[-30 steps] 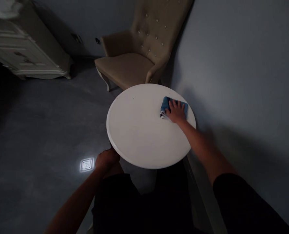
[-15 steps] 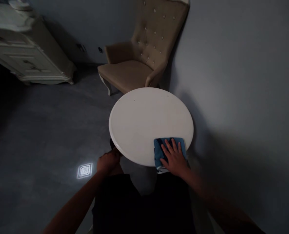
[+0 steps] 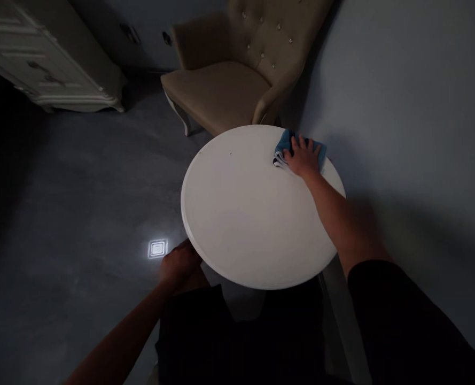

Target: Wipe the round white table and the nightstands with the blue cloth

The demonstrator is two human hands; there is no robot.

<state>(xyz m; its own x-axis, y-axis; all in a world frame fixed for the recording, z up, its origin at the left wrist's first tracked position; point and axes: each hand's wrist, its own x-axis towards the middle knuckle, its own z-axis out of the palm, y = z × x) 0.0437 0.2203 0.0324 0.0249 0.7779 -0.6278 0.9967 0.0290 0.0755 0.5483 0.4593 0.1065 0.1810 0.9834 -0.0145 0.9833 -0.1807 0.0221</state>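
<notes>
My right hand (image 3: 303, 158) lies over a folded blue cloth (image 3: 283, 141) with white edges, its fingers spread and bent over the fabric. It holds the cloth against the far right part of a round white tabletop (image 3: 245, 214). At the table's near left rim is my left hand (image 3: 180, 263), low and curled closed. Its fingertips go out of sight beneath the rim, so what they grip is hidden. Small dark specks (image 3: 231, 154) mark the far left of the tabletop.
A tan buttoned armchair (image 3: 217, 88) stands just behind the table. To the right is a grey wall (image 3: 413, 117). A pale cabinet (image 3: 56, 69) stands at the upper left. A bright square light patch (image 3: 157, 248) shows on the dark floor (image 3: 88, 208).
My right hand has slid the cloth from the near right edge to the far right of the tabletop. The left hand stays by the rim. The view has tilted down somewhat.
</notes>
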